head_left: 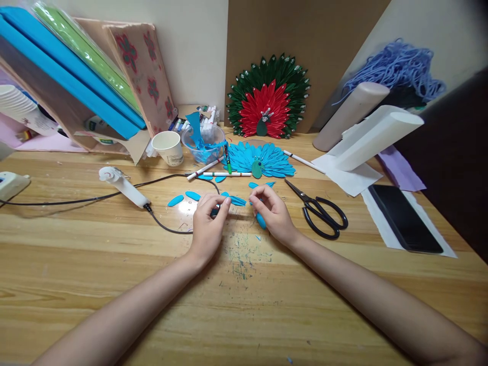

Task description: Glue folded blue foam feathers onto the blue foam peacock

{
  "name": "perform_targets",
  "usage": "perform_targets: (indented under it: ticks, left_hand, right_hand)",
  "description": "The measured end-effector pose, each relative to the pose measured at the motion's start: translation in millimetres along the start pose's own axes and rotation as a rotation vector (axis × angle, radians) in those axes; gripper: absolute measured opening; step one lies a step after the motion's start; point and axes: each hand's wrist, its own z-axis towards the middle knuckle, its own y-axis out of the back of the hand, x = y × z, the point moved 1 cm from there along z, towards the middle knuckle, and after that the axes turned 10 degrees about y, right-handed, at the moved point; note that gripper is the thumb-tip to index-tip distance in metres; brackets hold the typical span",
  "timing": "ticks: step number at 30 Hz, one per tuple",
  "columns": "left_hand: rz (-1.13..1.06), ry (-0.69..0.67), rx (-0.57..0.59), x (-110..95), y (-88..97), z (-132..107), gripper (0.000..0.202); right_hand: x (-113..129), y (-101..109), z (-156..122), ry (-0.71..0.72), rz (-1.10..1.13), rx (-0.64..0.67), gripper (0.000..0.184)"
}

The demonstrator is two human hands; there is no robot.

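Observation:
My left hand (pixel 208 223) rests on the wooden table (pixel 114 284), fingers curled in a pinch on a small blue petal (pixel 237 201). My right hand (pixel 271 211) is just to its right, fingers closed, with another blue petal piece (pixel 261 220) showing under the palm. Several loose blue petals (pixel 183 197) lie on the table just beyond the left hand. Farther back lies a blue paper peacock fan (pixel 260 159).
Black scissors (pixel 322 213) lie right of my right hand. A white glue gun (pixel 124 186) with a black cord lies at the left. Behind are a paper cup (pixel 169 147), a plastic bowl of blue strips (pixel 202 142), markers, a red-green peacock fan (pixel 269 99) and a black phone (pixel 404 218).

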Motion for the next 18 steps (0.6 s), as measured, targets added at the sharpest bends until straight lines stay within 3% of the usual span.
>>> perform_targets:
  ticks: [11, 18]
  left_hand:
    - [-0.020, -0.027, 0.034, -1.1, -2.0, 1.0, 0.017]
    - [0.232, 0.003, 0.060, 5.8, -5.1, 5.1, 0.018]
  right_hand:
    - [-3.8, 0.6, 0.2, 0.018, -0.045, -0.070, 0.011]
    - [-4.2, 1.4, 4.6, 0.022, -0.083, -0.047, 0.017]
